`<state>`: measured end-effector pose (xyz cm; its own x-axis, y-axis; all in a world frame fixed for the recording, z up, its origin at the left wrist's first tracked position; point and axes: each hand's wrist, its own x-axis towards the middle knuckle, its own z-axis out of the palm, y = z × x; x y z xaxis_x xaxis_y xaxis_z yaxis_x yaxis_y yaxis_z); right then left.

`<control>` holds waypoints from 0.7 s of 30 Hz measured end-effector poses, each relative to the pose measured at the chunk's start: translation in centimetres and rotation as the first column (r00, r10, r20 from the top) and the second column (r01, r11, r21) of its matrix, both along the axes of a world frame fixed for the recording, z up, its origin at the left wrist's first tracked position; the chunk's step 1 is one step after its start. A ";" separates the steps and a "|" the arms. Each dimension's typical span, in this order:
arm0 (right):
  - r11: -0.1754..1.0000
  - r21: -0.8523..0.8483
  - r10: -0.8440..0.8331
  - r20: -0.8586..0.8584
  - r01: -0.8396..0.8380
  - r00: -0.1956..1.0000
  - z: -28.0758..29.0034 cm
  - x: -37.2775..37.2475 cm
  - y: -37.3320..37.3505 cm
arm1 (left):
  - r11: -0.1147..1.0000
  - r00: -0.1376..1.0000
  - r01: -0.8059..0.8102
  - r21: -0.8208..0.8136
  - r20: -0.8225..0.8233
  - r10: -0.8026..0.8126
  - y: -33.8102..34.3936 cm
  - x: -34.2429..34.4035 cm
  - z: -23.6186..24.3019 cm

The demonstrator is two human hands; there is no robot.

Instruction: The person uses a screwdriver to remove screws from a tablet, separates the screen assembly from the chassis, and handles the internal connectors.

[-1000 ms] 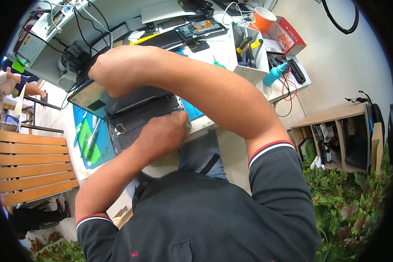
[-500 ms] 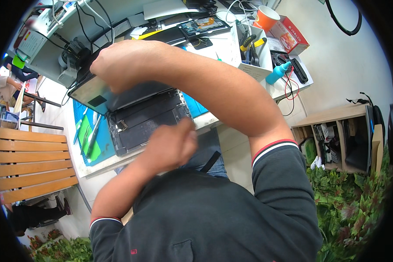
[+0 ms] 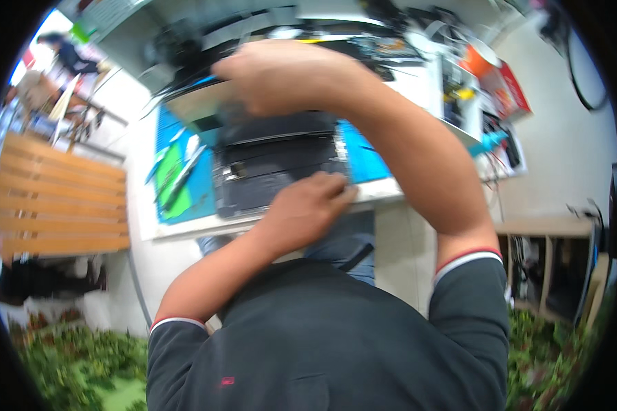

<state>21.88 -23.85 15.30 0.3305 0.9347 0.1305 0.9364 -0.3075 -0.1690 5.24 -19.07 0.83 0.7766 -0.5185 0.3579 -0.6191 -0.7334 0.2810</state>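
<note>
An opened tablet has its dark inner body (image 3: pixel 271 164) on a blue mat (image 3: pixel 367 154), with its screen panel (image 3: pixel 192 103) raised at the far side. My right hand (image 3: pixel 281 75) grips the top of that panel with closed fingers; the arm crosses over the mat's right side. My left hand (image 3: pixel 312 205) is at the body's near right corner, fingers curled; blur hides what they hold, if anything. To the left, slender tools (image 3: pixel 185 175) lie on a green pad (image 3: pixel 175 198).
The white bench (image 3: pixel 151 229) holds a box of tools (image 3: pixel 459 103), an orange cup (image 3: pixel 480 58), a turquoise bottle (image 3: pixel 487 144) and piled electronics behind. A slatted wooden bench (image 3: pixel 62 198) stands left, a shelf unit (image 3: pixel 541 233) right. Other people (image 3: pixel 72 55) are at the left.
My left hand dropped toward me from the right edge, then returned to the near right corner. The view has shifted and blurred; my right hand still holds the raised panel.
</note>
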 end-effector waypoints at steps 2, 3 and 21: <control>0.982 0.183 0.033 0.074 -0.046 0.997 -1.4 0.6 -1.0 | 1.000 0.999 0.029 0.002 0.040 -0.029 0.2 -0.3 -0.4; 0.996 0.093 0.019 0.019 -0.020 1.000 -0.2 0.1 -0.9 | 0.999 0.997 0.029 -0.030 0.067 -0.027 0.2 -0.7 -0.8; 0.993 0.118 -0.006 -0.006 0.007 1.000 -0.7 -0.1 -0.5 | 0.923 0.962 -0.147 -0.354 0.166 0.217 4.5 -3.4 0.3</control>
<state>21.77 -24.37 14.57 0.3374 0.9108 0.2378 0.9334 -0.2910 -0.2098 1.86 -14.57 1.15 0.7413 -0.1971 0.6416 -0.5520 -0.7227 0.4159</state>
